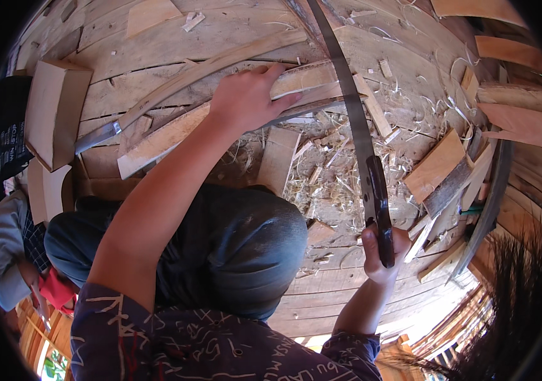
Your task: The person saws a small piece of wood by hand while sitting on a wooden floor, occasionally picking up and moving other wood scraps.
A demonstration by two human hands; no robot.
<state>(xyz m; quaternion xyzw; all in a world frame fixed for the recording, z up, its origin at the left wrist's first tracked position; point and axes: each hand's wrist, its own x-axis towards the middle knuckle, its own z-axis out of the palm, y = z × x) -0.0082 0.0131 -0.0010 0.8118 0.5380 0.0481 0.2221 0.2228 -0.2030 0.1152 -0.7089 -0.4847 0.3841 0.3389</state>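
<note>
My left hand (245, 95) is gripping a rough wooden plank (182, 130), with the thumb on its near side and the fingers over the top. In my right hand (385, 251) is the dark handle of a handsaw (355, 105), its long narrow blade stretching away from me. That blade crosses the plank at its right end, though its teeth cannot be made out, nor whether it touches the wood. Just beyond the plank lies a long-handled knife (102, 136), its curved wooden handle pointing to the far right. My bent knee (252, 247) is close below the plank.
Wood shavings (331, 165) and offcuts (436, 165) litter the board floor. A brown box (58, 111) and a black bag (10, 136) stand at left. Another person (7, 247) sits at the left edge. Dark bristles (519, 298) rise at lower right.
</note>
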